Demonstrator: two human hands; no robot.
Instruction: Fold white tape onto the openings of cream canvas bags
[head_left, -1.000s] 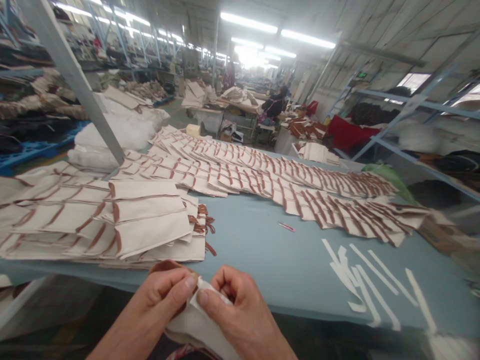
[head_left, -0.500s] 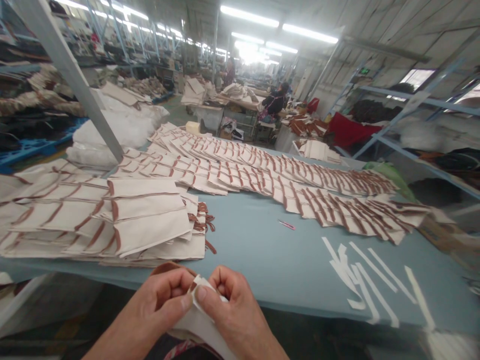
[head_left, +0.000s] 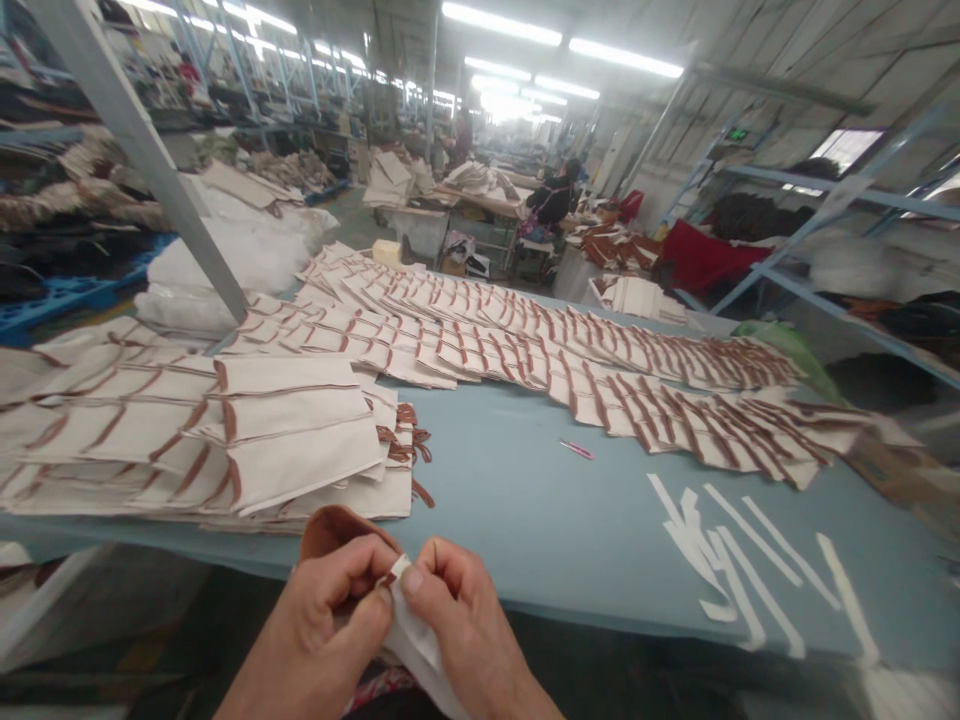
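Both hands meet at the bottom centre, just in front of the table's near edge. My left hand is curled, thumb and fingers pinching a cream fabric piece with a brown leather tab that rises behind the knuckles. My right hand is closed too, its thumb and forefinger pinching the white top edge of the same piece. The lower part of the piece hangs below the hands, out of view.
A blue table carries stacked cream pieces with brown trim at left and long overlapping rows across the back. White paper strips lie at right, a small pink tool mid-table. A seated person works far behind.
Both hands kept their pinch on the piece and worked its top edge closer together. The brown tab now shows higher above my left hand. The view shifted slightly.
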